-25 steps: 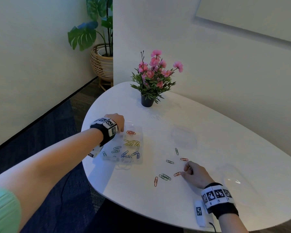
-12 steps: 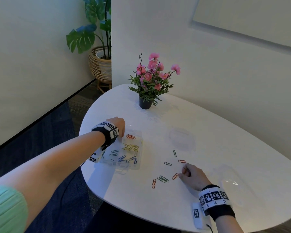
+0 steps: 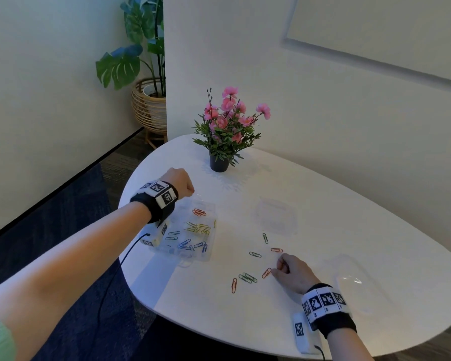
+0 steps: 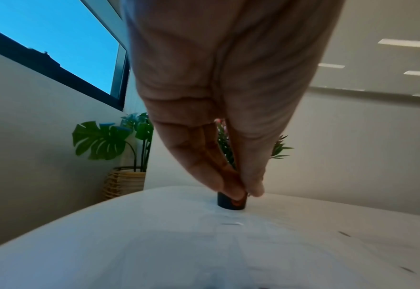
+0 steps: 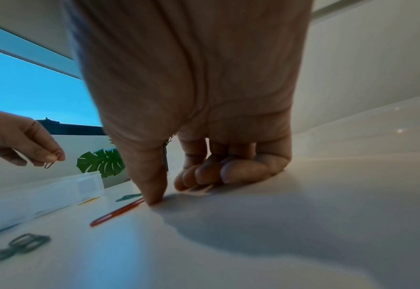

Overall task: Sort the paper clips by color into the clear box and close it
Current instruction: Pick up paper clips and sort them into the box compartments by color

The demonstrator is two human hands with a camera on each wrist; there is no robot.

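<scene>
The clear box (image 3: 206, 256) stands open on the table's left, with red (image 3: 199, 212), yellow (image 3: 199, 227), green (image 3: 173, 234) and blue clips (image 3: 190, 244) in separate compartments. My left hand (image 3: 182, 183) hovers over its far left corner and pinches a small dark clip (image 5: 48, 165) between thumb and fingertip. My right hand (image 3: 292, 272) rests on the table with fingers curled. Its thumb tip (image 5: 154, 199) touches the end of a loose red clip (image 3: 266, 272). Around it lie more red clips (image 3: 234, 285) and green clips (image 3: 248, 278).
A clear lid (image 3: 275, 216) lies flat right of the box. A second clear piece (image 3: 359, 285) sits near the right edge. A potted pink flower (image 3: 219, 162) stands at the back. A white tagged device (image 3: 300, 332) lies at the front edge.
My left hand has lifted slightly over the box's far end. My right hand has stayed at the red clip.
</scene>
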